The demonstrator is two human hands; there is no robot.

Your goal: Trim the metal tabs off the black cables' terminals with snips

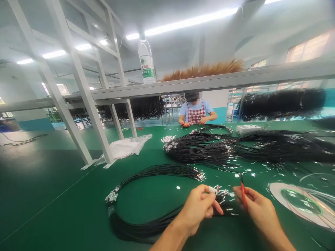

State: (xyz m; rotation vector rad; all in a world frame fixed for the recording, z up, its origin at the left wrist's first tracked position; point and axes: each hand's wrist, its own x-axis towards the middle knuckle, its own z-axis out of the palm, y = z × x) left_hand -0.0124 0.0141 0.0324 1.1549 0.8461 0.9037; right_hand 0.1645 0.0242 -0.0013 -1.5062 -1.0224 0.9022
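Note:
My left hand (200,207) is closed around the ends of a bundle of thin black cables (146,225), with a white piece at its index finger. The silvery tips (225,193) stick out to the right of my fingers. From there the cables loop left across the table and back to a second cluster of tips (199,174); metal connectors (112,197) sit at the loop's left. My right hand (258,207) grips red-handled pliers (244,195), dark narrow jaws pointing up and away. The jaws are apart from the cable tips.
Larger black cable piles (199,150) lie behind on the green table (65,209). At right is a white reel (282,195); at left, a plastic bag (128,148) by the rack legs. An overhead shelf (183,89) holds a bottle (146,62). A person (196,111) works opposite.

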